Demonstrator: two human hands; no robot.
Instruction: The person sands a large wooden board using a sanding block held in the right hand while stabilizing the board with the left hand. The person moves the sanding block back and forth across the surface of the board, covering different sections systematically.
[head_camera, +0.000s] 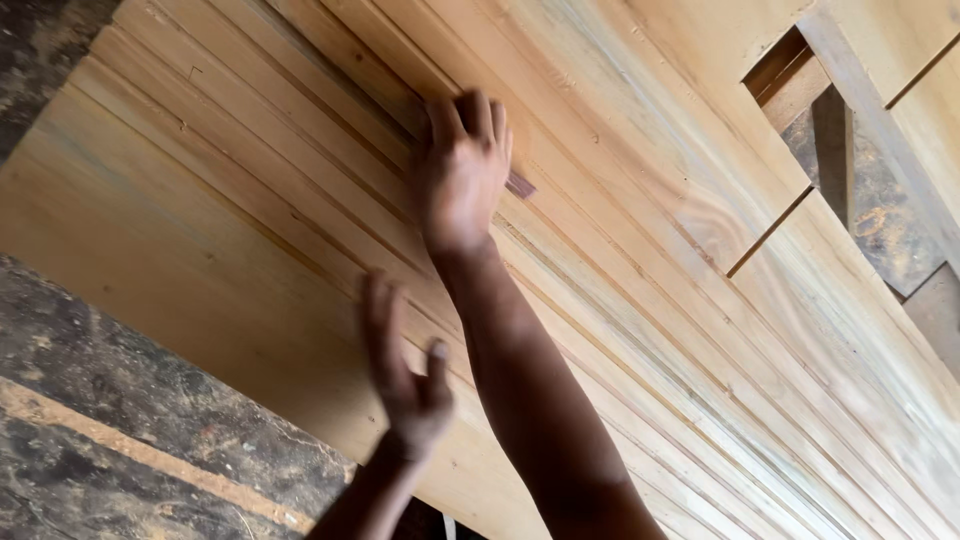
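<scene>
Nearest me, my left hand (405, 375) floats just above the wide pale board (180, 250), fingers released and loosely straight, thumb out, gripping nothing; it's blurred. Farther off, my right arm stretches out long, right hand (462, 170) pressed flat on the stacked wooden planks (620, 200) at mid-pile, fingers spread and relaxed, not clenched. A small dark piece (520, 185) peeks beside that palm, hard to identify. My right fingertips are blurred.

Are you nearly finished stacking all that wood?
Many pale wooden planks already lie edge to edge in a stack. The right hand presses on one plank's edge, and the left hand hovers open beside them. A gap at the far end looks unfilled.
</scene>
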